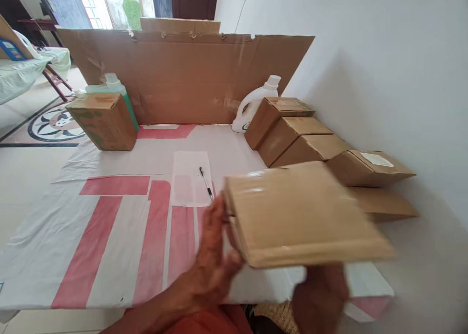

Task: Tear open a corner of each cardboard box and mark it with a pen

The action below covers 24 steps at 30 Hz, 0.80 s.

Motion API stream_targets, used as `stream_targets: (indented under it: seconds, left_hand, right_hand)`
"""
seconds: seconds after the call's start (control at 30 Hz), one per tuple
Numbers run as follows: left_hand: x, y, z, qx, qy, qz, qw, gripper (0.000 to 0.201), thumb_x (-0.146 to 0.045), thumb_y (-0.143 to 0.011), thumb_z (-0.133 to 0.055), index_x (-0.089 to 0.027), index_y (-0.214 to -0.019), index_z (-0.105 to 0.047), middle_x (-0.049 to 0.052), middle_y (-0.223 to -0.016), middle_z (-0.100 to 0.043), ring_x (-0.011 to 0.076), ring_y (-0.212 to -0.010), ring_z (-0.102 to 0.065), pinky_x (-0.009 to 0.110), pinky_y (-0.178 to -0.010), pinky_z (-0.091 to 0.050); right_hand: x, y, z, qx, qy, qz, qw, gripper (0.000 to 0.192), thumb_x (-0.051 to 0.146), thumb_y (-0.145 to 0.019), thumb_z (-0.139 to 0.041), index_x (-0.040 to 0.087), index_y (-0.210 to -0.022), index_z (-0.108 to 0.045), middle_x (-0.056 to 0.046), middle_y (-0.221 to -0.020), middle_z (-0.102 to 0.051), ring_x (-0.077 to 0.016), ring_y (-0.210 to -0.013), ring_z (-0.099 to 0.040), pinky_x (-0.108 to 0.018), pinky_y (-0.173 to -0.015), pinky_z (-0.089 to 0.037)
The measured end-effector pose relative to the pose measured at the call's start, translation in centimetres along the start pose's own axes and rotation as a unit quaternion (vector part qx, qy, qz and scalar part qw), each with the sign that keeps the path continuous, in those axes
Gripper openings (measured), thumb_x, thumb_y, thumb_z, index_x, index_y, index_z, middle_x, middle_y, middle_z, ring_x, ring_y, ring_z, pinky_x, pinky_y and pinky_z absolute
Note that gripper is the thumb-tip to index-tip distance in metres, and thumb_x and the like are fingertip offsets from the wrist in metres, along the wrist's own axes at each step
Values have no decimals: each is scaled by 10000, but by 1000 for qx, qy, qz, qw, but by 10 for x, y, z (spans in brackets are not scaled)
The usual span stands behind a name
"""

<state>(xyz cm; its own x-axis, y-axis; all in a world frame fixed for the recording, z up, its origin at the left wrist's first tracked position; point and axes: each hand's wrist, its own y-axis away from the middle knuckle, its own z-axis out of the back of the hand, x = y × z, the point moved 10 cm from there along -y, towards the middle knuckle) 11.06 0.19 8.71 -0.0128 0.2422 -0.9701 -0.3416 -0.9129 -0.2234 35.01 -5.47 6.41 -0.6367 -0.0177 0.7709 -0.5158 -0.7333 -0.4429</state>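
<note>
A brown cardboard box (300, 212), taped along its edges, is held up over the right front of the table and slightly blurred. My left hand (215, 253) presses against the box's left end, its fingers and thumb on that side. Beneath the box is my right hand (321, 287), gripping it from below; its fingers are mostly hidden by the cardboard. Left of the box, a pen (205, 183) lies on a sheet of white paper (185, 178).
Several cardboard boxes (307, 127) line the table's right side near the wall. Behind them stands a white jug (256, 105). At the left, another box (104, 122) sits before a green-tinted bottle (122, 92). A tall cardboard panel (186, 75) closes off the back.
</note>
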Motion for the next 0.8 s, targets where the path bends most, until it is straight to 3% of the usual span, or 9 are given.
stream_targets:
  seconds: [0.07, 0.13, 0.2, 0.27, 0.43, 0.53, 0.63, 0.8]
  left_hand:
    - [15, 22, 66, -125, -49, 15, 991, 789, -714, -1013, -288, -314, -1672, -123, 61, -1758, -106, 308, -1622, -74, 556, -1322, -102]
    - [32, 48, 120, -227, -82, 43, 969, 826, -765, -985, -257, -278, -1652, -243, 89, -1737, -195, 320, -1617, -110, 553, -1324, -96]
    - [53, 73, 158, -297, -100, 85, 946, 888, -817, -951, -240, -241, -1620, -337, 119, -1711, -266, 335, -1615, -118, 560, -1323, -69]
    - [71, 90, 182, -337, -108, 115, 928, 908, -835, -939, -235, -222, -1588, -400, 139, -1679, -331, 341, -1607, -154, 564, -1321, -91]
    - [97, 100, 202, -358, -81, 90, 926, 827, -786, -978, -201, -233, -1530, -474, 134, -1552, -518, 294, -1490, -424, 484, -1253, -349]
    - [112, 99, 209, -357, -72, 102, 926, 790, -771, -981, -273, -226, -1506, -498, 129, -1513, -565, 300, -1470, -448, 486, -1258, -328]
    - [119, 93, 210, -322, -88, 121, 935, 824, -825, -926, -359, -212, -1428, -584, 141, -1469, -601, 337, -1461, -446, 500, -1271, -284]
    - [108, 96, 206, -283, -107, 133, 944, 725, -738, -1009, -271, -228, -1424, -576, 140, -1436, -601, 305, -1378, -514, 494, -1210, -362]
  right_hand:
    - [48, 10, -69, 77, -87, 6, 993, 293, 435, -1034, -442, 217, -1113, -622, -132, -1013, -689, -297, -966, -648, -441, -815, -527]
    - [88, 27, -129, 165, -150, 19, 975, 296, 444, -1044, -444, 231, -1157, -616, -99, -1051, -699, -261, -947, -664, -398, -812, -537]
    - [109, 47, -171, 239, -187, 26, 952, 300, 446, -1049, -447, 242, -1197, -609, -87, -1123, -689, -246, -977, -664, -384, -843, -538]
    - [109, 65, -198, 291, -208, 21, 933, 314, 438, -1056, -441, 247, -1252, -594, -90, -1191, -674, -241, -1023, -654, -388, -887, -536]
    - [73, 94, -227, 354, -220, -2, 909, 370, 445, -1058, -451, 257, -1360, -552, -107, -1322, -634, -253, -1178, -616, -431, -1006, -509]
    - [59, 106, -236, 372, -206, -16, 905, 433, 466, -1029, -513, 255, -1407, -518, -117, -1365, -626, -276, -1268, -587, -469, -1061, -484]
    - [65, 108, -238, 374, -201, -5, 906, 351, 455, -1039, -482, 242, -1294, -596, -112, -1260, -673, -270, -1162, -633, -447, -978, -526]
    - [87, 85, -218, 333, -177, 30, 926, 314, 472, -1037, -501, 221, -1151, -650, -68, -1020, -689, -215, -888, -644, -344, -759, -529]
